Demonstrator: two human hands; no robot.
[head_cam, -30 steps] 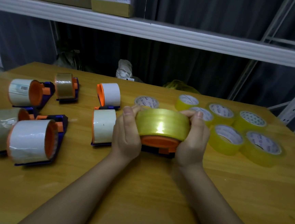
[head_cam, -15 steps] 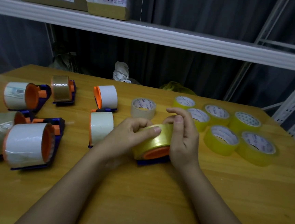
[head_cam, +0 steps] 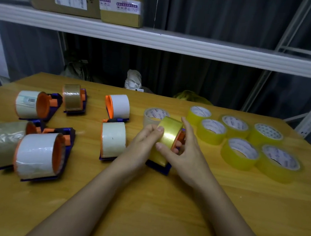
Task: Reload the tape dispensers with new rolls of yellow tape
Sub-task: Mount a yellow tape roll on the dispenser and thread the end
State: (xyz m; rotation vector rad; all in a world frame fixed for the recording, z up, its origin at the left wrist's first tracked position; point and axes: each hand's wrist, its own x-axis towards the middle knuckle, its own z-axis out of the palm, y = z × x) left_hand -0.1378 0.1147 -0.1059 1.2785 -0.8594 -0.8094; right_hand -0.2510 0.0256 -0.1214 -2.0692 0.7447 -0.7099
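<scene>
Yellow roll (head_cam: 168,136) on dispenser (head_cam: 159,166): left grip (head_cam: 145,139) and right grip (head_cam: 183,152) both clasp it, likely to seat it.

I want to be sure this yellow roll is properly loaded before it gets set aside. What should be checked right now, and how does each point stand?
1. Yellow roll on the dispenser: ok, its orange hub shows.
2. Left hand gripping the roll: ok.
3. Right hand steadying the far side: ok.
4. Tape end threaded to the cutter: cannot tell, hidden.
5. Spare yellow rolls in reach: ok, six lie to the right.
6. Roll fully seated: cannot tell.
</scene>
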